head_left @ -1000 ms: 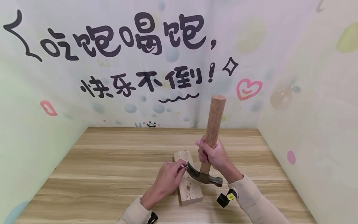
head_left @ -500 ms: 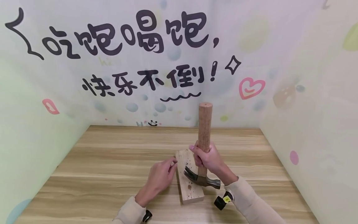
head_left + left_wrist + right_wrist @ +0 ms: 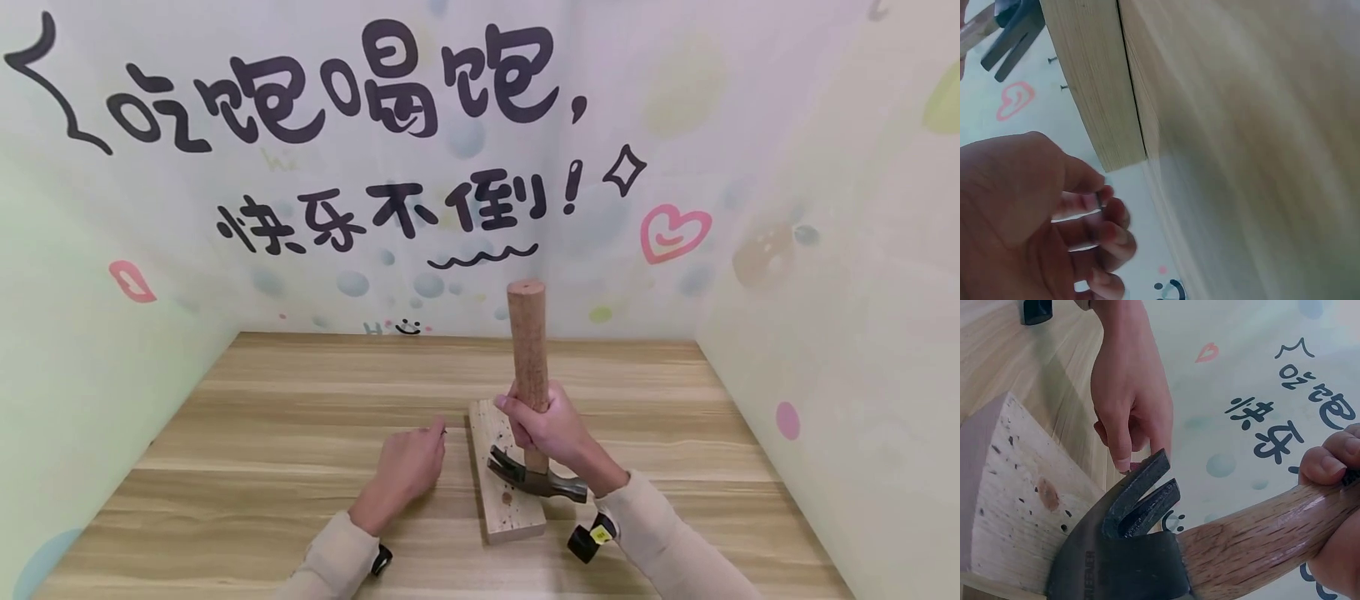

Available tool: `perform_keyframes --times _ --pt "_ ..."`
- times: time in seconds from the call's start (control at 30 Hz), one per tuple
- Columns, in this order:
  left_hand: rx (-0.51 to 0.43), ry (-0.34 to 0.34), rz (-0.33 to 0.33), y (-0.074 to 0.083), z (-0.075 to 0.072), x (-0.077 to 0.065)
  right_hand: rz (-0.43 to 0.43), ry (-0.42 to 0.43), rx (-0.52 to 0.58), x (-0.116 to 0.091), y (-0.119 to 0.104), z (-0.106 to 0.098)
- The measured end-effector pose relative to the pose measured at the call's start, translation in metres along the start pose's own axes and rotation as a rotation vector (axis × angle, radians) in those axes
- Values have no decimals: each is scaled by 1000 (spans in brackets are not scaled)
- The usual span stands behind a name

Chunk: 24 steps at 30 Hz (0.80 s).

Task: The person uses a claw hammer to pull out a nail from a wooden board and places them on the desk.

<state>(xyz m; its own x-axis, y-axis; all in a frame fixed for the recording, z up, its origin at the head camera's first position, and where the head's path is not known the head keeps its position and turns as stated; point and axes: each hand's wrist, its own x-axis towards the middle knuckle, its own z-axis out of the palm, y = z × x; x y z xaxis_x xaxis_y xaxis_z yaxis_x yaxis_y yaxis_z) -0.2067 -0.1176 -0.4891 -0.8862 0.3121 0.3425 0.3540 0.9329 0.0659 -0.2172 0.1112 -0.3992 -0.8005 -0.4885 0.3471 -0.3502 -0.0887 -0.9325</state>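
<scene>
My right hand grips the wooden handle of a claw hammer, held with the handle up. The hammer's dark metal head lies low over a pale wooden block, its claw over the block's top. Small dark holes and a knot mark the block. In the left wrist view, two nails stick out of the block's face. Left of the block, apart from it, my left hand pinches a thin dark nail between thumb and fingertips, mostly hidden by the fingers.
The block rests on a wood-grain table. A pale printed wall rises behind the table, with side walls left and right. Black wrist cameras are strapped below both sleeves.
My left hand has drawn away from the block to the left, with the nail in its fingers. The right hand has moved the hammer left and the handle has swung to the left.
</scene>
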Motion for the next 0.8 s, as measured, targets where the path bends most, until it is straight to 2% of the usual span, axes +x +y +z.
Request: perform_keyframes --times 0.2,0.43,0.63,0.8 --pt "62 -126 -54 -7 -1 0 15 -24 -1 -1 0 1" --pt "20 -221 -115 -14 -1 3 10 -28 8 -4 -1 0" --pt "10 -252 -135 -17 1 2 -15 -46 21 -4 -3 1" --pt "18 -238 -120 -17 -2 3 -18 -39 22 -5 -3 0"
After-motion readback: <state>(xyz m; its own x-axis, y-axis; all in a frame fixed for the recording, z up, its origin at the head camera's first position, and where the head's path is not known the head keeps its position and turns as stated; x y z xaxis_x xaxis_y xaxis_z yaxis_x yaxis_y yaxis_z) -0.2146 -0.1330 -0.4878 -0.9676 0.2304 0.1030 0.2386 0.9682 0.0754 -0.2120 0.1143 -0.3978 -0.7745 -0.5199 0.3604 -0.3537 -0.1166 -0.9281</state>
